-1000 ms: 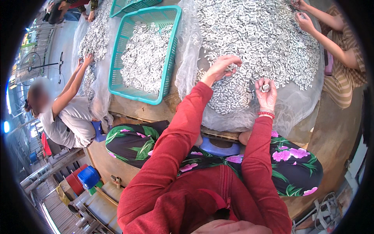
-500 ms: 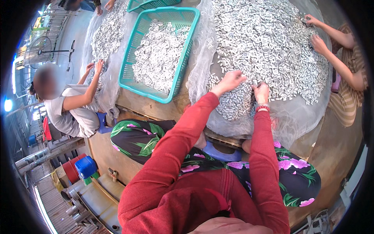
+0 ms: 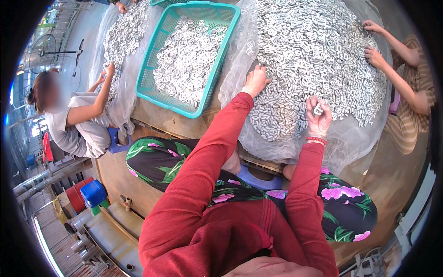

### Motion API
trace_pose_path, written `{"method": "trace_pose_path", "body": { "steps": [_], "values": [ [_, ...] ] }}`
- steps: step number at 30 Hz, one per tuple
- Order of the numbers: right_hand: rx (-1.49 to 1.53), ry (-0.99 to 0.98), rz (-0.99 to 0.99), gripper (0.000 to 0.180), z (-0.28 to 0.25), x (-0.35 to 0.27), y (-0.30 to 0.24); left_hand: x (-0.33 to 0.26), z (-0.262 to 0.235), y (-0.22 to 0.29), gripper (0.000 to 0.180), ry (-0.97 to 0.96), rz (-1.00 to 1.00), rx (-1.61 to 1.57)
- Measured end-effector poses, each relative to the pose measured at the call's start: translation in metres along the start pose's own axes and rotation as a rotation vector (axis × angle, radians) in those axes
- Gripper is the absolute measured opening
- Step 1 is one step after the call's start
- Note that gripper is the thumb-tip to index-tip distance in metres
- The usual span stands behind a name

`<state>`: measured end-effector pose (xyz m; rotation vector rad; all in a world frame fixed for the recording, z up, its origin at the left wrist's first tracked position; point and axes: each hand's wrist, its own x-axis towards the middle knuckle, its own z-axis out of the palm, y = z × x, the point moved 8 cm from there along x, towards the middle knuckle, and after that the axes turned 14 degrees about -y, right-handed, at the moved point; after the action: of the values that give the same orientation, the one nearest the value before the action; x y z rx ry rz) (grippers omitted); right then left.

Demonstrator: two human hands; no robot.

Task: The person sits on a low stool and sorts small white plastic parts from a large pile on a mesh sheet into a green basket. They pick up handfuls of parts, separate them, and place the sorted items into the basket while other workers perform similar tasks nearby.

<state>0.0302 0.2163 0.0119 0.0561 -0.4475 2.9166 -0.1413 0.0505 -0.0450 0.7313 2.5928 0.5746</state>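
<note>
A broad heap of small silvery metal buckles (image 3: pixel 318 55) lies on a translucent plastic sheet (image 3: pixel 350 138). Along its near left side spreads a lower bed of small grey metal pieces (image 3: pixel 277 111). My left hand (image 3: pixel 255 82) is at the upper left edge of this bed, its index finger and thumb apart with nothing visible between them. Closer to me, my right hand (image 3: pixel 318 121) is raised with curled fingers, pinching one metal buckle (image 3: pixel 318 109) at the fingertips. A red bead bracelet circles that wrist.
A teal plastic basket (image 3: pixel 203 108) holding many buckles stands left of the sheet. At the right, a co-worker's hands (image 3: pixel 374 57) touch the heap. Another person (image 3: pixel 85 120) sits at the left by a second heap (image 3: pixel 122 39). Under me is a blue stool (image 3: pixel 258 179).
My left hand has shifted left and away from me to the edge of the bed. My right hand has drawn back and turned up, now showing a buckle in its fingers.
</note>
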Motion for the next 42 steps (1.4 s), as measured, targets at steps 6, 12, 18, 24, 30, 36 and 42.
{"method": "trace_pose_path", "body": {
  "steps": [6,12,18,24,30,36,42],
  "values": [
    [-0.118,-0.024,0.075,0.016,0.029,0.019,-0.002,-0.013,-0.026,0.014,0.032,-0.026,0.138,-0.487],
    [-1.147,0.326,0.548,0.025,-0.045,0.067,0.035,-0.047,-0.033,0.028,0.024,-0.340,0.085,-1.536],
    [-2.202,0.324,0.473,0.023,-0.038,0.098,0.076,-0.065,-0.071,0.066,0.025,-0.384,0.420,-1.947],
    [-1.017,0.355,0.354,0.019,-0.047,0.055,0.068,-0.062,-0.066,0.061,0.013,-0.335,0.416,-2.108],
    [-0.638,0.356,0.227,0.014,-0.002,0.012,0.031,-0.065,-0.039,0.061,0.013,-0.381,0.105,-1.974],
    [-0.650,0.294,0.148,0.026,0.055,0.015,0.024,-0.069,-0.009,0.057,0.031,-0.360,-0.110,-1.895],
    [-1.691,-0.046,0.346,0.025,0.110,0.037,0.057,-0.083,0.040,0.078,0.052,-0.462,-0.107,-2.256]
  ]
}}
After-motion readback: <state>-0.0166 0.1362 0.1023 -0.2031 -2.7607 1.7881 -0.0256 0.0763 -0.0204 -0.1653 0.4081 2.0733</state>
